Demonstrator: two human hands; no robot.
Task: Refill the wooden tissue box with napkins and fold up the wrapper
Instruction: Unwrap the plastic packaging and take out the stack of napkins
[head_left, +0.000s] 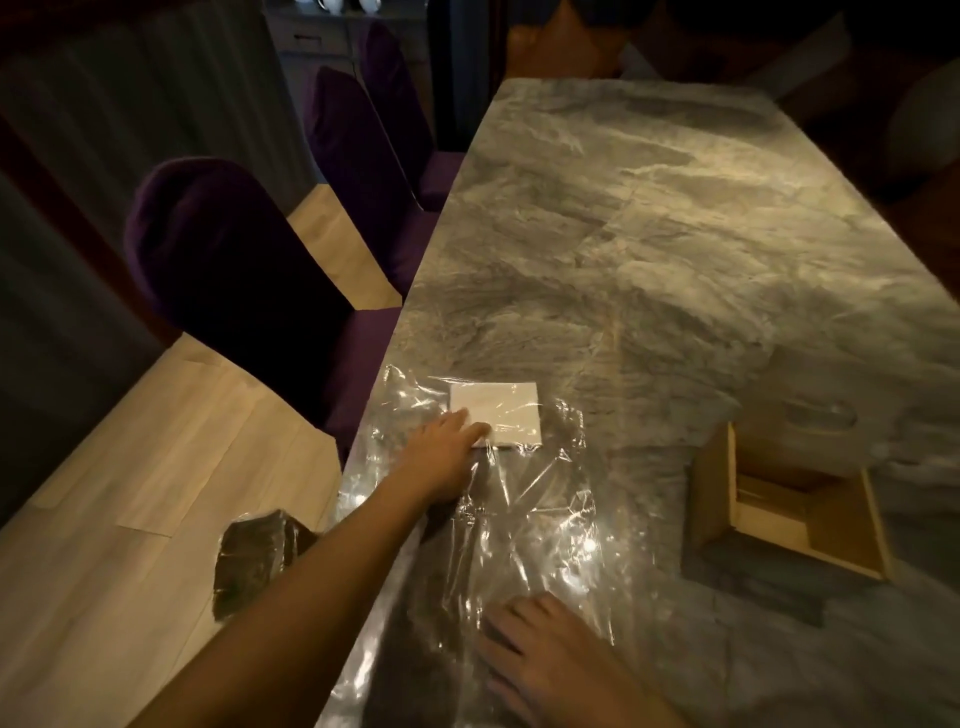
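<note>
Couldn't read faint print on white label (494, 419); wooden box (789, 499) interior lost in shadow, contents unclear.

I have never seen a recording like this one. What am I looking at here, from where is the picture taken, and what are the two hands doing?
There is no machine: a person works with bare hands. The single picture comes from a wide-angle camera worn on the person's head, looking forward and down, so the arms enter from the bottom edge.

On the marble table lies a clear plastic wrapper, spread flat. The left hand reaches forward, its fingers on a white stack of napkins, which seems to lie under the plastic. The right hand presses flat on the wrapper's near end. Neither hand grips anything.

To the right stands an open wooden tissue box, which looks empty. Purple chairs stand along the table's left side.
</note>
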